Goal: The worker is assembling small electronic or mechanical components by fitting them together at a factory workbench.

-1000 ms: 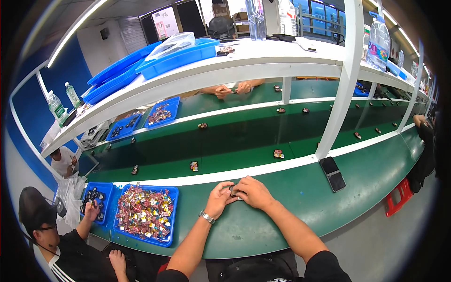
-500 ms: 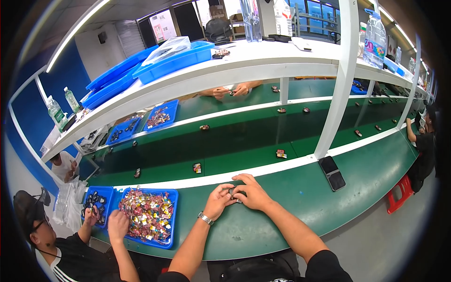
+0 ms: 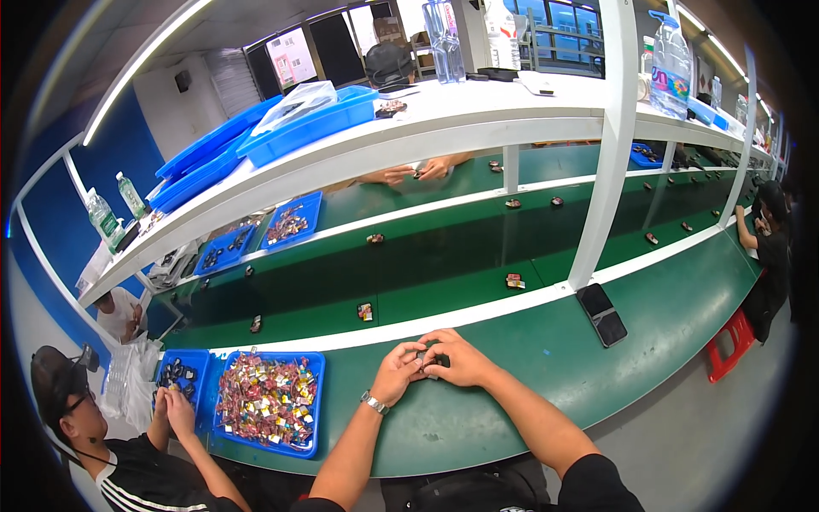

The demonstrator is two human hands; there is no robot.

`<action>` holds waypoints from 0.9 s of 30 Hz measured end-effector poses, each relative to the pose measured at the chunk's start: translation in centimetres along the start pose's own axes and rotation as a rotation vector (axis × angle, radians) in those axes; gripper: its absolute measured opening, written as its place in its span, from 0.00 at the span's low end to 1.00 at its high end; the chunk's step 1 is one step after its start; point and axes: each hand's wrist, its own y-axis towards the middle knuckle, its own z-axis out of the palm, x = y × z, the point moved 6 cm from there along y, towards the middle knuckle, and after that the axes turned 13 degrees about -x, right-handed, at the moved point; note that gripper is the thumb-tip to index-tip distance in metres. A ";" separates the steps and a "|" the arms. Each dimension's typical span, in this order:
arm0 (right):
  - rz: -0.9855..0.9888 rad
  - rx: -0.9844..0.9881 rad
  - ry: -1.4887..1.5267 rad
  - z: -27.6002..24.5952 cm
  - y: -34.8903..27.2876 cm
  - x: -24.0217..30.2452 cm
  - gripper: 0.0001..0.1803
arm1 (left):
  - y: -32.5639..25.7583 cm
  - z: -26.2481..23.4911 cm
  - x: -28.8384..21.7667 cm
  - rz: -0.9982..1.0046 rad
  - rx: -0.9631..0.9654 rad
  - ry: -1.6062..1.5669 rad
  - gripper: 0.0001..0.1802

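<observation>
Over the green workbench (image 3: 503, 410), my left hand (image 3: 397, 375) and my right hand (image 3: 462, 360) meet, fingers bent together. Between their fingertips is a small dark part (image 3: 422, 362), mostly covered, so its exact kind cannot be made out. A metal-banded watch circles my left wrist. To the left of my hands lies a blue tray (image 3: 321, 401) heaped with small pink, yellow and white pieces (image 3: 264, 401). Beyond it, a second blue tray (image 3: 201, 363) holds black parts (image 3: 177, 374).
A co-worker's hands (image 3: 175, 411) are joined near the trays. Small assemblies (image 3: 365, 311) ride the green belt (image 3: 444, 294) past the white ledge. A dark folding phone (image 3: 602, 314) lies by a white post (image 3: 601, 171). Overhead, a white shelf (image 3: 529, 102) carries trays and bottles.
The co-worker's near hand has left the tray of pink and yellow pieces and joined the other hand. Assemblies on the belt have shifted slightly right. My fingers have changed position slightly around the part.
</observation>
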 end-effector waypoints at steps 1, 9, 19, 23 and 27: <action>-0.010 -0.005 0.006 -0.1 0.0 0.1 0.05 | 0.0 0.0 0.1 0.001 0.000 -0.008 0.17; -0.009 -0.173 -0.097 0.4 -0.4 -0.3 0.06 | 0.3 -0.6 0.4 0.009 -0.038 -0.051 0.16; 0.041 -0.214 -0.034 0.8 -0.6 -0.6 0.07 | 0.4 -0.9 0.7 0.003 -0.034 -0.095 0.15; 0.074 -0.223 0.011 1.1 -0.6 -0.9 0.08 | 0.4 -0.9 0.5 0.017 -0.033 -0.096 0.15; 0.077 -0.227 0.052 0.9 -0.8 -1.6 0.09 | 0.2 -0.6 0.5 0.008 -0.023 -0.091 0.15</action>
